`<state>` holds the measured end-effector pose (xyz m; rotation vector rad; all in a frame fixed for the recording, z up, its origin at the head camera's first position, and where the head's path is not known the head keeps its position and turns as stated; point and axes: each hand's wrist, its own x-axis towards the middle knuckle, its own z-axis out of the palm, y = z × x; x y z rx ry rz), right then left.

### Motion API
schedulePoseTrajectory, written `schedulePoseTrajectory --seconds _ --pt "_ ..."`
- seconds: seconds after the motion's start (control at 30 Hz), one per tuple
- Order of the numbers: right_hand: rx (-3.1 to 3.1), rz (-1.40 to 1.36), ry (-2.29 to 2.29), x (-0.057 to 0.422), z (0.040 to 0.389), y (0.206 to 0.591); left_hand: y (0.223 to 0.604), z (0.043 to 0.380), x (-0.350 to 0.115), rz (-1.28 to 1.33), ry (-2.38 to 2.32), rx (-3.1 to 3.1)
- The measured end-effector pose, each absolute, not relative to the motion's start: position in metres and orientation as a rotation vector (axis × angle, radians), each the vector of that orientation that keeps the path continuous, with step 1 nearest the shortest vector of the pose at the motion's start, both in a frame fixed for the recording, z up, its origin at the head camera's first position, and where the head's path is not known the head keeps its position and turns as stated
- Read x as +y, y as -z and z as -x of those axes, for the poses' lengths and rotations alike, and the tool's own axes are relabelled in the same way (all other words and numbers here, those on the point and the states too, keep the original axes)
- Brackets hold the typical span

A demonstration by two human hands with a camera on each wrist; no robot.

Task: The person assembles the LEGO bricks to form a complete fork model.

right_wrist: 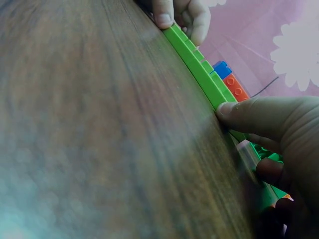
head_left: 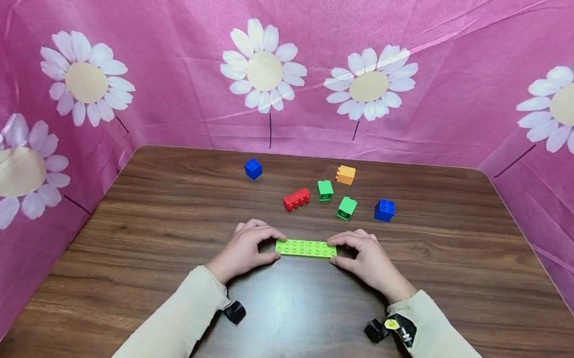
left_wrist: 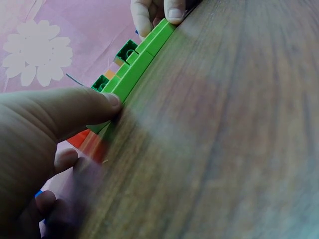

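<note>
Two lime-green toy bricks lie end to end on the wooden table, studs up, with a thin seam between the left brick [head_left: 292, 247] and the right brick [head_left: 320, 249]. My left hand [head_left: 251, 248] pinches the outer end of the left one, thumb on the near side and fingers on the far side. At the opposite end, my right hand [head_left: 366, 259] pinches the right brick the same way. In the left wrist view the left thumb [left_wrist: 89, 110] presses the brick's side; the right thumb [right_wrist: 254, 113] does likewise in the right wrist view.
Beyond the hands lie a red brick [head_left: 297, 199] on its side, a green brick [head_left: 325, 191], another green brick [head_left: 346, 208] and an orange brick [head_left: 346, 174]. One blue brick [head_left: 253, 169] sits far left, another blue brick [head_left: 384, 210] right. A pink flowered cloth [head_left: 185, 89] borders the table.
</note>
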<state>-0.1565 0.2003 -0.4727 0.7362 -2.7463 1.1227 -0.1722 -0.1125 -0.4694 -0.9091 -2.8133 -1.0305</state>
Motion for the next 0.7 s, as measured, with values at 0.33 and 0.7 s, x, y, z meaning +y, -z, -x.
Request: schedulePoseTrajectory --seconds 0.33,0.7 --pt "-2.723 -0.742 -1.129 0.2003 0.1563 0.4714 0.4686 0.1723 -0.1119 0.908 1.021 -2.823" --pt "-2.765 -0.620 -1.238 0.2008 0.1553 0.4685 0.4690 0.1726 -0.1129 0.921 1.001 -2.820"
